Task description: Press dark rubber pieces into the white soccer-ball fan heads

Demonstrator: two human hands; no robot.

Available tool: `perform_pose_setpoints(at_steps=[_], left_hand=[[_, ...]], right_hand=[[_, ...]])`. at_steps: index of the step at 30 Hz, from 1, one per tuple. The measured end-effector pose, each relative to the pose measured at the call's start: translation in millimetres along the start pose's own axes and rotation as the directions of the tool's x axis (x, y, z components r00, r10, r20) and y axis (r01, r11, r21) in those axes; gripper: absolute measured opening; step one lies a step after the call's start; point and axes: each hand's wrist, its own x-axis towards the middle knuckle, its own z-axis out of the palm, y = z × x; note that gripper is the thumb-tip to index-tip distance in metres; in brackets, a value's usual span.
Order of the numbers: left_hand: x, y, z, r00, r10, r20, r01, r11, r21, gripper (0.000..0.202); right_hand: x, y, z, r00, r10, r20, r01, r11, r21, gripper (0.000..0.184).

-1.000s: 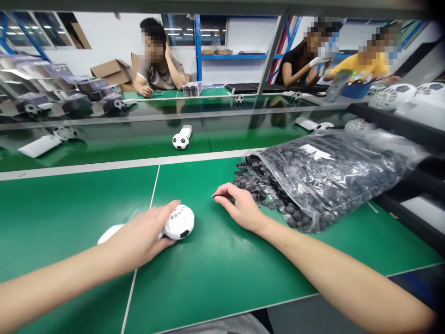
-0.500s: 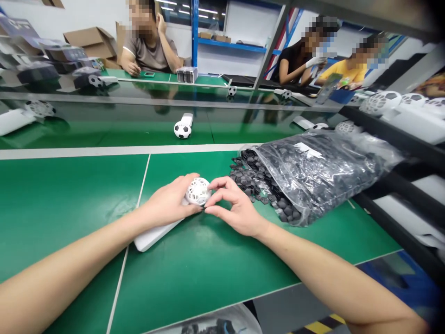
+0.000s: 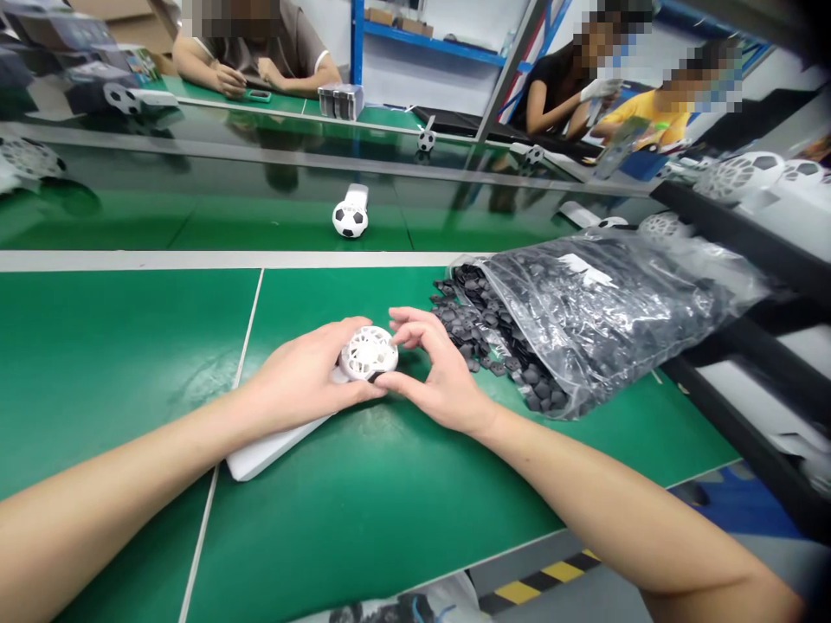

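Note:
A white handheld fan with a round, football-patterned lattice head (image 3: 369, 351) lies tilted on the green table. My left hand (image 3: 310, 368) is closed around the fan where the head meets the handle; the white handle (image 3: 279, 448) extends below my wrist. My right hand (image 3: 436, 368) curves around the right side of the head, fingers apart. Its thumb touches the lower rim, beside a small black piece (image 3: 374, 376) in the lattice. To the right, small black pieces (image 3: 471, 324) spill from a clear plastic bag (image 3: 603, 303).
Another football-patterned fan (image 3: 351, 216) sits on the dark green strip ahead, behind a white divider (image 3: 214, 260). A black rack (image 3: 746, 234) holding white fans borders the right. Several people sit across, one with a phone (image 3: 258, 96) near their hands.
My right fingers have spread from a near-pinch, with the thumb against the lower rim. A black piece now shows there. The view has shifted; the person opposite has lowered a raised hand.

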Motion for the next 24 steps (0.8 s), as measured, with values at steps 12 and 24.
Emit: perform_pose_setpoints(at_steps=[12, 24], left_hand=[[-2, 4, -0.1, 1.000, -0.023, 0.015, 0.023, 1.000, 0.004, 0.058], [-1, 0, 5.1, 1.000, 0.000, -0.011, 0.000, 1.000, 0.007, 0.057]], right_hand=[[4, -3, -2, 0.972, 0.136, 0.190, -0.165, 0.975, 0.147, 0.048], [3, -9, -2, 0.982, 0.096, 0.165, -0.099, 0.995, 0.011, 0.045]])
